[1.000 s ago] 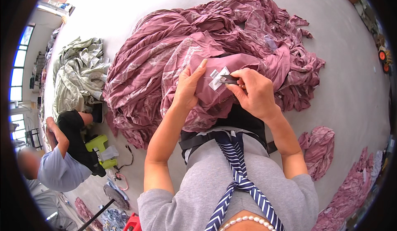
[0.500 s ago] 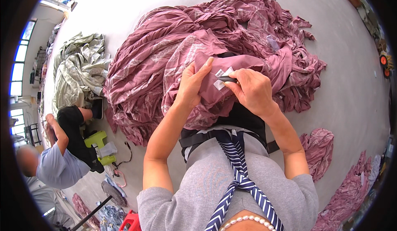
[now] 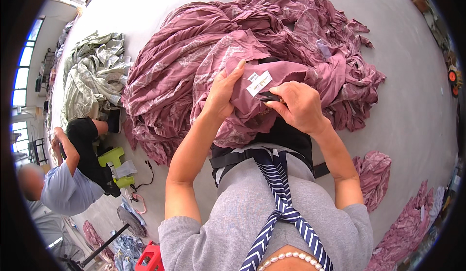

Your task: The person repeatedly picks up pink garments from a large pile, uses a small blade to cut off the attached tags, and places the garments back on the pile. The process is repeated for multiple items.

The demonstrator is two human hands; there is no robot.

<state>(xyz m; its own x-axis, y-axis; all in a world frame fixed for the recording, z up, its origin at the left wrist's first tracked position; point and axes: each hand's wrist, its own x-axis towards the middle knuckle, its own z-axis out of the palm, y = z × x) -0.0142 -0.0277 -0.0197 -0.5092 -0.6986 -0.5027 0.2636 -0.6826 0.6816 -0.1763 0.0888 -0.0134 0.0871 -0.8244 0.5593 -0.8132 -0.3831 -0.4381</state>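
Observation:
Dusty-pink fabric [image 3: 242, 96] with a paler pattern lies across my lap, part of a big heap in front of me. My left hand [image 3: 223, 91] pinches its edge, thumb on top, and holds a piece of it spread. White sewn-in labels [image 3: 258, 82] with print stand out on that piece. Just right of them, my right hand [image 3: 298, 106] is closed round small black thread snips [image 3: 267, 96]. Their tips are against the cloth below the labels; most of the handle is hidden in my fingers.
Pale green fabric [image 3: 92, 76] is heaped at the left. Near it a person [image 3: 73, 188] sits beside a lime-green stool [image 3: 112, 164]. A red stool [image 3: 150, 257] stands at lower left. More pink cloth [image 3: 373, 178] lies on the floor at right.
The white labels now lie more fully exposed, since the snips have moved off them, down toward the cloth below. My left hand keeps its grip on the fabric.

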